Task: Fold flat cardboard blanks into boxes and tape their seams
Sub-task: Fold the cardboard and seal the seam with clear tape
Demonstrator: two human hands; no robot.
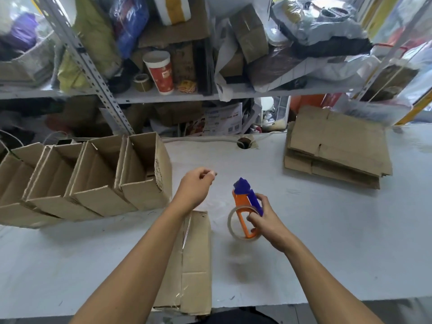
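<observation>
My right hand (264, 220) grips an orange and blue tape dispenser (245, 199) holding a roll of clear tape (233, 224), lifted just above the white table (327, 242). My left hand (196, 185) hovers to the dispenser's left with fingers curled, thumb and fingertips pinching a small pale bit that looks like the tape end (213, 173). Under my left forearm a folded cardboard box (198, 253) lies at the table's front edge, with clear tape along its centre seam.
A row of several open folded boxes (88, 181) stands on the left of the table. A stack of flat cardboard blanks (336, 148) lies at the back right. Cluttered metal shelves (163, 97) rise behind the table, and a cable hole (244, 143) sits at the back edge.
</observation>
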